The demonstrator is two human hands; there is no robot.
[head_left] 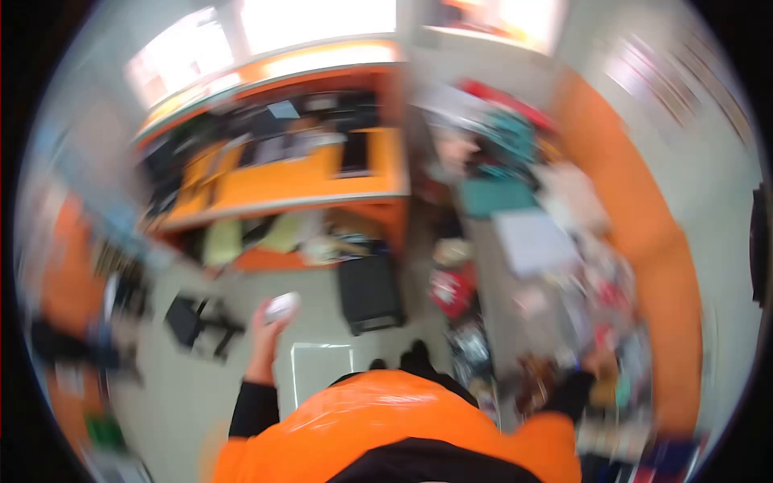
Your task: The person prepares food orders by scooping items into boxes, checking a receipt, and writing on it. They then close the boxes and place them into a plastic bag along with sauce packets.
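Observation:
My left hand (271, 320) is raised over the tiled floor, its fingers closed around a small white object (283, 307). To the right, my right hand (597, 362) reaches among blurred items on the long cluttered table (484, 249). A brown item (535, 380) lies to the left of that hand. Blur hides the right fingers and anything they may touch.
An orange desk (282, 183) with dark devices and papers stands ahead. Below it are a black box-like item (370, 291) and a dark stool (200, 324). A red bag (451, 291) sits beside the table, which also bears white sheets (535, 241) and teal cloth (509, 135).

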